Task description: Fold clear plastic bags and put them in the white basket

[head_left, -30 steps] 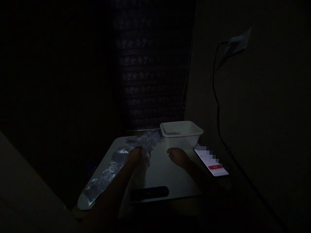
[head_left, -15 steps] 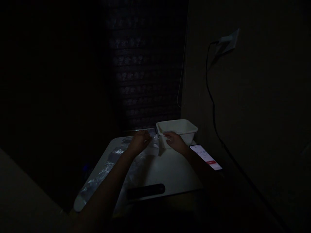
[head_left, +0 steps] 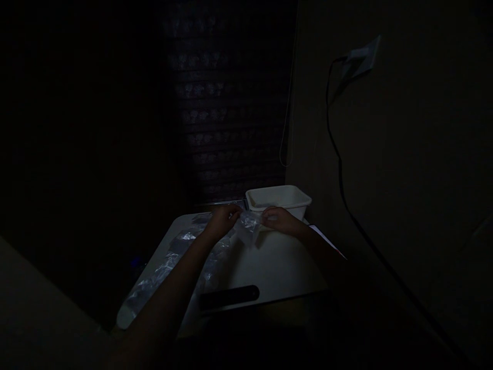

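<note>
Main risk: thin film could slip or tear if the two pinches pull unevenly; poor light makes a misgrip likelier. Right hand point(head_left: 280, 220) is close to the white tub point(head_left: 298, 211), so a knuckle could bump it. Clear bag point(head_left: 248, 226) hangs above the table point(head_left: 281, 262), between both hands: left hand point(head_left: 222, 221) fingers pinched on its left edge, right fingers narrow at its right edge, forearms angled inward

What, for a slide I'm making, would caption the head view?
In dim light, the left hand and right hand hold a clear plastic piece above a pale board, near a white tub.
</note>
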A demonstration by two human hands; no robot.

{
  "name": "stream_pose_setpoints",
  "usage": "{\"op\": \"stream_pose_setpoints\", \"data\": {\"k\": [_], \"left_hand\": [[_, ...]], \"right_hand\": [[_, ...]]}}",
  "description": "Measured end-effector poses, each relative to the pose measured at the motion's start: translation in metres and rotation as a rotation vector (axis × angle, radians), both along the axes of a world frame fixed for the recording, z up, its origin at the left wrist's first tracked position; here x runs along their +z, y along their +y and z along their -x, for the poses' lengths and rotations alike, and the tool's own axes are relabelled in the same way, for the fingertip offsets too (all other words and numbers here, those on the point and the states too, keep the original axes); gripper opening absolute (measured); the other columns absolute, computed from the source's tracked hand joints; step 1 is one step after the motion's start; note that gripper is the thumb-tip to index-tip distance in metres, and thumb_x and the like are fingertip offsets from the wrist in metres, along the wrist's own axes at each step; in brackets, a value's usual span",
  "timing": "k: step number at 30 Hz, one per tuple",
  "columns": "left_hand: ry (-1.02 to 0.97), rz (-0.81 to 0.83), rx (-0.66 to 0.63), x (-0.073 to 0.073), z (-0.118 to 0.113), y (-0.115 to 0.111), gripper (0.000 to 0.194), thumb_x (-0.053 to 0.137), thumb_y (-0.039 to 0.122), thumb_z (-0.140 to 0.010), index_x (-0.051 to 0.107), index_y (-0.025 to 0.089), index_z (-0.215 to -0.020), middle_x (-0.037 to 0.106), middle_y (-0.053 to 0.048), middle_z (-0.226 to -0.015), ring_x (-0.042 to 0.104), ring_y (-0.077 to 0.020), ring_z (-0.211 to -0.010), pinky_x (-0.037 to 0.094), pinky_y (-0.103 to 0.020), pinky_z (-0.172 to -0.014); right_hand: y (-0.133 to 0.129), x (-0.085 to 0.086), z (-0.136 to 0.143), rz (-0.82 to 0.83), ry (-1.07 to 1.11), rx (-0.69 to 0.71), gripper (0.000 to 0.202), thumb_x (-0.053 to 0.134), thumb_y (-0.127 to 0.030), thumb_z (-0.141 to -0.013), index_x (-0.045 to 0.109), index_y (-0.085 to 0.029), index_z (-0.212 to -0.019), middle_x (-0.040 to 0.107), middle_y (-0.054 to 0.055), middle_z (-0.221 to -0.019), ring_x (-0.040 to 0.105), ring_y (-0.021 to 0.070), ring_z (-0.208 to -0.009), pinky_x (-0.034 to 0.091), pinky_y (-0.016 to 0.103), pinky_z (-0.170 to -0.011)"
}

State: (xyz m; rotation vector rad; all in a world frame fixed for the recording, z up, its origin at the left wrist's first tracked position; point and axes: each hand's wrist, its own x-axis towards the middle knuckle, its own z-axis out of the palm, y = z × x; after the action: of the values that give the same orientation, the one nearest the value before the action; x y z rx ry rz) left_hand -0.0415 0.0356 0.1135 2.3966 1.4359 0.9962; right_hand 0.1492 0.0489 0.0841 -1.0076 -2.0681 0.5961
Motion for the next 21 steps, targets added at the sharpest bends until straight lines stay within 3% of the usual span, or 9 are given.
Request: {"op": "stream_pose_setpoints", "data": {"k": [6,11,15,21], "left_hand": [[-0.277,0.032,0.049,0.0,0.003,0.001,0.016,0.043,0.023,-0.069,0.055,0.012,-0.071,0.059,-0.003,-0.068,0.055,-0.0131,-0.065,0.042,-0.023,-0.062],[-0.511,0.107,-0.014,-0.002,-0.001,0.001,0.014,0.045,0.026,-0.068,0.05,0.012,-0.065,0.051,0.002,-0.054,0.053,-0.0094,-0.051,0.043,-0.022,-0.054],[-0.607,0.184,-0.103,-0.002,-0.008,-0.002,0.015,0.048,0.027,-0.067,0.047,0.012,-0.066,0.049,0.003,-0.056,0.052,-0.0072,-0.044,0.043,-0.02,-0.048],[-0.669,0.137,-0.095,0.002,-0.007,0.001,0.017,0.048,0.03,-0.068,0.046,0.013,-0.069,0.05,0.004,-0.055,0.051,-0.0065,-0.041,0.041,-0.019,-0.044]], "right_hand": [[0.005,-0.002,-0.019,-0.075,0.009,-0.071,0.011,0.052,-0.025,-0.062,0.057,-0.015,-0.059,0.057,0.003,-0.07,0.053,0.0137,-0.072,0.039,0.027,-0.071],[0.001,0.001,-0.025,-0.105,0.106,-0.14,0.01,0.055,-0.024,-0.06,0.058,-0.015,-0.057,0.057,0.006,-0.081,0.052,0.0141,-0.08,0.037,0.028,-0.077],[-0.011,0.01,-0.019,0.032,0.184,-0.072,0.021,0.057,-0.028,-0.059,0.059,-0.015,-0.075,0.058,0.005,-0.087,0.052,0.0145,-0.084,0.037,0.029,-0.077],[-0.023,0.021,-0.015,0.255,0.282,-0.028,0.019,0.056,-0.032,-0.057,0.057,-0.013,-0.061,0.057,-0.001,-0.061,0.052,0.0113,-0.061,0.039,0.026,-0.061]]}}
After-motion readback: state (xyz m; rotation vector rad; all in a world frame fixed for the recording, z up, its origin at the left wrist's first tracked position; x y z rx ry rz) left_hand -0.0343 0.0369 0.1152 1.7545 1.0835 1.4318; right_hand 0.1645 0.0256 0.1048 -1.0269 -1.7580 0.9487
